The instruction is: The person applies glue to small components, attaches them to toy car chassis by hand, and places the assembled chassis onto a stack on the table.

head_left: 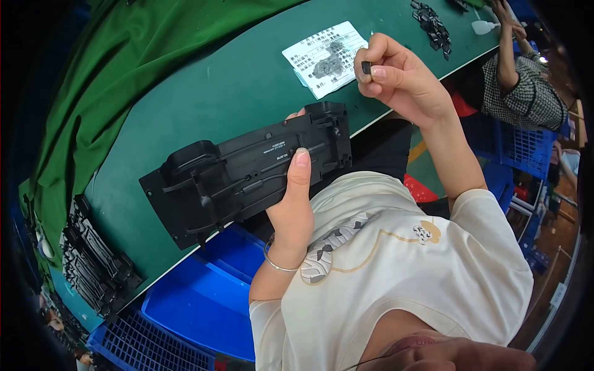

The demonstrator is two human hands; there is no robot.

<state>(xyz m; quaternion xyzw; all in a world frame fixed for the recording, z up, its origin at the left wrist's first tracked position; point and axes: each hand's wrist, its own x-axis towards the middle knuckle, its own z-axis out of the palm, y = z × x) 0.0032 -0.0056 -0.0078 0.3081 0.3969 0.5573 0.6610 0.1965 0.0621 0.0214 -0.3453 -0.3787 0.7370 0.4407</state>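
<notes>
My left hand (293, 207) grips a long black moulded plastic part (247, 162), its thumb pressed on the ribbed face and fingertips showing at the far edge. The part is tilted above the front edge of the green table (204, 93). Raised ends, ribs and small white print mark its surface. Up and to the right, my right hand (405, 80) pinches a small black piece (366, 67) between thumb and fingers, apart from the large part. A printed paper label (339, 42) lies on the table beside that hand, with a small translucent bag (328, 67) on top.
Green cloth (142, 43) bunches along the far side. Stacked black plastic strips (93, 263) lie at the table's left; several small black pieces (431, 28) lie at the upper right. Blue bins (198, 303) stand below the edge. Another person in a checked top (526, 93) sits at right.
</notes>
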